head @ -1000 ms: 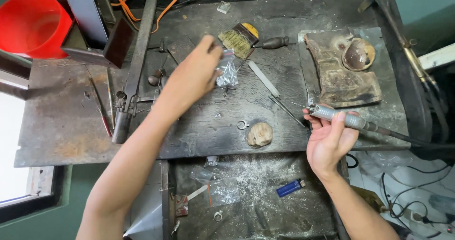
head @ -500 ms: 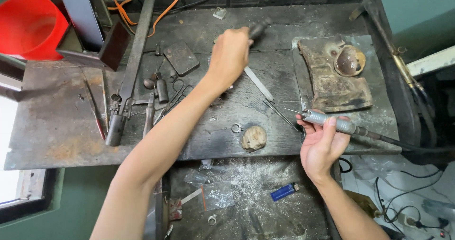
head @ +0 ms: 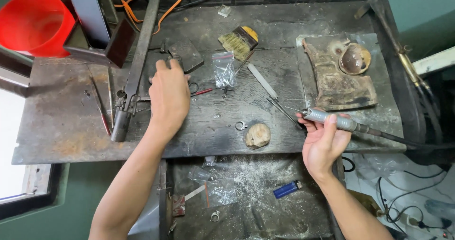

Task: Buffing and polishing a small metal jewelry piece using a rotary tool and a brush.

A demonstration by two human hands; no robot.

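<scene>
Grimy dark metal workbench (head: 61, 126), scuffed and dusty all over. Right hand (head: 324, 143) is wrapped around a grey rotary handpiece (head: 332, 120) at the near right edge of the bench, its thin bit pointing left, its cable trailing off right. Left hand (head: 168, 95) lies palm-down further left, fingers reaching a small dark flat block (head: 186, 54); can't tell if it's actually gripping anything. Just right of that hand sit red-handled pliers (head: 201, 92) and a little clear plastic bag (head: 223, 69). A small ring (head: 241, 125) and tan lump (head: 257, 135) sit between the hands. Brush (head: 240, 40) is further back, red bucket (head: 33, 24) at far left, blue lighter (head: 287, 189) in the tray below.
</scene>
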